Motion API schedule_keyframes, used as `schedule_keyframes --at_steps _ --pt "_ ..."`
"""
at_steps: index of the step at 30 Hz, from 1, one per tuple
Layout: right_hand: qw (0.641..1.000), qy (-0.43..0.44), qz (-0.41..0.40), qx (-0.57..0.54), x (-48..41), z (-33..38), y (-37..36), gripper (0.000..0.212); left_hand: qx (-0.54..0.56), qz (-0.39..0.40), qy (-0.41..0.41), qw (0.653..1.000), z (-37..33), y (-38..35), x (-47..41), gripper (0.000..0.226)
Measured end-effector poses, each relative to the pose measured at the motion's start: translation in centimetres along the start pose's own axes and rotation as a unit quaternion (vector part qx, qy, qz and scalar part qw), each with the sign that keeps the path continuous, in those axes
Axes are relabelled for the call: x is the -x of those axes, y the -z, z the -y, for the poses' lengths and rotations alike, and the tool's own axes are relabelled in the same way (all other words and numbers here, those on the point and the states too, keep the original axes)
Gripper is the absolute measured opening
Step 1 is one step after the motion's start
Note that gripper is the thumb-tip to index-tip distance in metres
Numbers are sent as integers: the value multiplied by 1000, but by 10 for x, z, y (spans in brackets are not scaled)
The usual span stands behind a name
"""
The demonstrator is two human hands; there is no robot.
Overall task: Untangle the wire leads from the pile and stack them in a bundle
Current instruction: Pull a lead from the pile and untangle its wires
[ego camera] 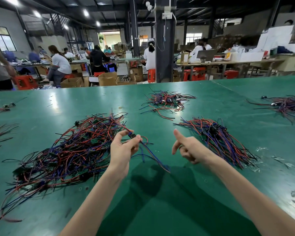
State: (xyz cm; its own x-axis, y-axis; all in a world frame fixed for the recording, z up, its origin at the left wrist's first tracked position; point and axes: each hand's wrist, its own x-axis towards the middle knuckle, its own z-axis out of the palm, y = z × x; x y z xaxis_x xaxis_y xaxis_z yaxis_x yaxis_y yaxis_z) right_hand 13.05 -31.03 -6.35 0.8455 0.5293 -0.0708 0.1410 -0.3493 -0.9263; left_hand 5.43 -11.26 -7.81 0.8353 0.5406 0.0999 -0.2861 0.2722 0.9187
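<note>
A big tangled pile of red, blue and black wire leads with small green boards lies on the green table at the left. My left hand pinches one wire lead by its black connector at the pile's right edge; its blue and red wires trail down to the right. My right hand hovers beside it, thumb up, fingers loosely curled, holding nothing. Right of that hand lies the straightened bundle of leads, fanned toward me.
Another tangled pile lies farther back in the middle, and one more at the far right. Loose leads lie at the left edge. A rubber band rests on the table. Plastic scraps lie right of the bundle. People work at benches beyond the far edge.
</note>
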Motion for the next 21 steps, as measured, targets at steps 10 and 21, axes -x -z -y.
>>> schedule_keyframes --at_steps 10,21 --pt "992 57 92 -59 11 -1 -35 14 -66 86 44 993 29 -22 25 25" --pt "998 54 31 -11 0 -15 -42 24 -123 70 -22 990 34 -20 23 28"
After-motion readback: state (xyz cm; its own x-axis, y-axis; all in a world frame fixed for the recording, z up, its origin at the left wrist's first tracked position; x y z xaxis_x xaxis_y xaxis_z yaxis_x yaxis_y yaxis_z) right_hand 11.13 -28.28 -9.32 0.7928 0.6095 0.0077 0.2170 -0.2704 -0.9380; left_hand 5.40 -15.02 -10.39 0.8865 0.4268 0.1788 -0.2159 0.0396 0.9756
